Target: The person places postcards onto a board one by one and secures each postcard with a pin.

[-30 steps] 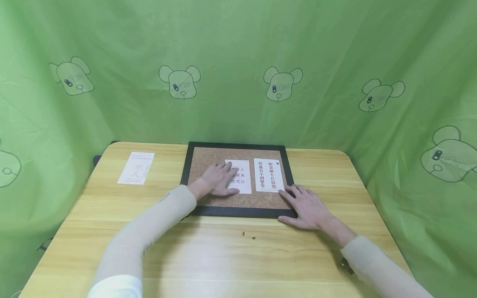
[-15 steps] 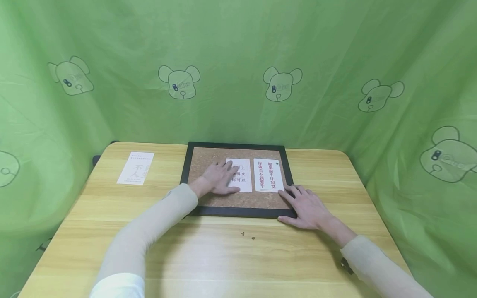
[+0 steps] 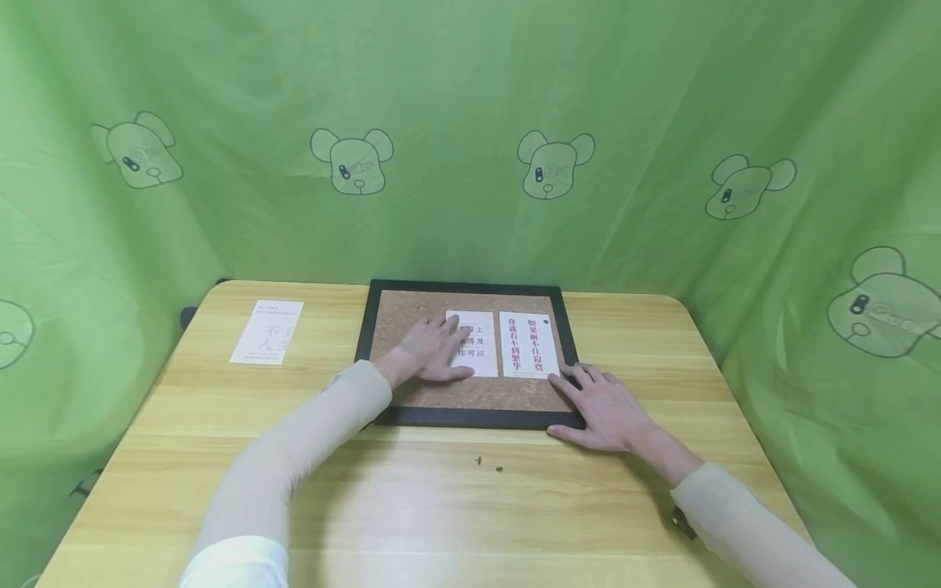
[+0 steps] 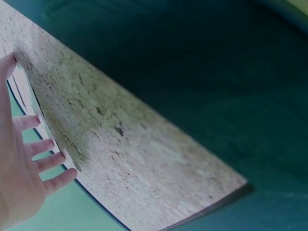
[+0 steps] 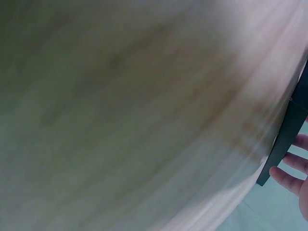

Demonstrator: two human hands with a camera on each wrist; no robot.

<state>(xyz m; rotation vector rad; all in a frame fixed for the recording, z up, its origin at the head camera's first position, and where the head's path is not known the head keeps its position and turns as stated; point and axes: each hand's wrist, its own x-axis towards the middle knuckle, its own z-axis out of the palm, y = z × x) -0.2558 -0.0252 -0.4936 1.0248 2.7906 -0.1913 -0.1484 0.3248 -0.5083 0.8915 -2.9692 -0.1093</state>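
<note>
Your left hand (image 3: 435, 351), the nearer, rests fingers apart on the middle card (image 3: 483, 335), which lies toward its three o'clock, long axis twelve-to-six, on the corkboard (image 3: 478, 397), whose four-o'clock corner your right hand (image 3: 608, 414) touches, fingers apart.

We saw the left hand (image 3: 434, 349) shift a little across the cork board (image 3: 470, 398), and the white card (image 3: 481, 343) under its fingers slid with it toward the far edge and slightly rightward. We found its gap to the red-lettered card (image 3: 529, 345) narrower, and the two cards' top edges came nearly level.
</note>
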